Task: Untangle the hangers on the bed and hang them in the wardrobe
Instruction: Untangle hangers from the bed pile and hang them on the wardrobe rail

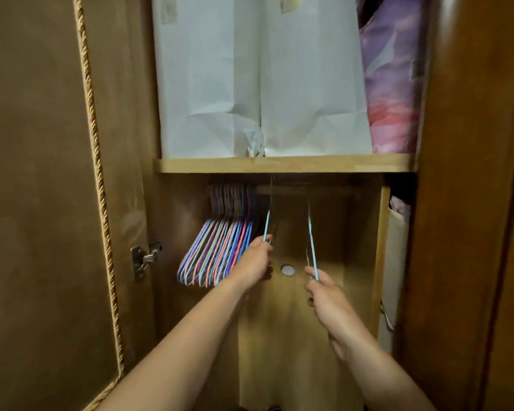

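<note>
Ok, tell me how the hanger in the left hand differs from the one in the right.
The left hand's hanger sits right beside the hung bunch; the right hand's hanger hangs apart, nearer the middle. The left one leans rightward going up, the right one leftward. The left hand grips higher than the right hand. Both are light blue, seen edge-on.

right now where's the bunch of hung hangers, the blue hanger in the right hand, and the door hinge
bunch of hung hangers (217,250), head view, middle of the coloured shoulders
blue hanger (312,241), head view, its thin edge above the right hand
door hinge (143,258), head view, metal body
</note>
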A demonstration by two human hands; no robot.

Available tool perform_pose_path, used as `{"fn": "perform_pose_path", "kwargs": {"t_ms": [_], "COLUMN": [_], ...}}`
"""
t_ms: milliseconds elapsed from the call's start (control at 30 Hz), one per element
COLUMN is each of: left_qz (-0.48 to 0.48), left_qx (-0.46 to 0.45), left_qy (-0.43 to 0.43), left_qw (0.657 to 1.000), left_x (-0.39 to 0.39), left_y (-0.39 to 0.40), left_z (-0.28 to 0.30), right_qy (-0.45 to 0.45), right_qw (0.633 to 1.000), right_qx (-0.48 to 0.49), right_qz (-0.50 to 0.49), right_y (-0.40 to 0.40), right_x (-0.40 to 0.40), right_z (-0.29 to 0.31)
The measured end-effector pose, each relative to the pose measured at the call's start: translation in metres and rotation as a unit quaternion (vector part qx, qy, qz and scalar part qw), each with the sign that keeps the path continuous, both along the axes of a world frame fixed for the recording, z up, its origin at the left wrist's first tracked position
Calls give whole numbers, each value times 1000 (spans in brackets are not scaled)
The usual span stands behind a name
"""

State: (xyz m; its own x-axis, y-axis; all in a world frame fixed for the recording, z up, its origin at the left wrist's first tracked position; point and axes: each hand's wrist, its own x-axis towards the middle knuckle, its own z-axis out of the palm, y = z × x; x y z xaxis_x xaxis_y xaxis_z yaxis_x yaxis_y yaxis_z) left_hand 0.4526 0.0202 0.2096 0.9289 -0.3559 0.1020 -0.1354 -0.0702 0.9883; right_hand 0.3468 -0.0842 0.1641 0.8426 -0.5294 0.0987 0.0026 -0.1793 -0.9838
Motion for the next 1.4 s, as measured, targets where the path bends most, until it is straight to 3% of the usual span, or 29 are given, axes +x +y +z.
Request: {"fn": "perform_pose_path", "kwargs": {"t_ms": [167,367,500,633,700,867,1233,1400], "left_qz": [8,21,-51,-18,15,35,60,71], "left_qx": [-19,25,141,321,368,359,325,319], "left_qy": [64,84,63,-63,-121,-132,-85,-67], "left_qw": [998,996,987,945,922,923,940,943], "left_x": [38,43,31,40,44,56,63,54], "left_y": [0,7,32,59,71,92,120,127], "left_z": [-8,-30,-19,-8,-4,1,-7,-16], "right_qy": [7,8,-9,-41,-35,20,32,81], "right_qw": [1000,999,999,996,993,972,963,949], "right_qx": [-9,-32,-45,-75,-114,-233,-265,-302], "right_qz": [-13,-4,-1,-3,-10,-14,38,-25], "right_y": [-3,5,18,20,19,24,48,47], "right_x": [20,41,54,85,107,146,176,160], "right_z": [-2,-1,8,15,18,3,-17,-12]}}
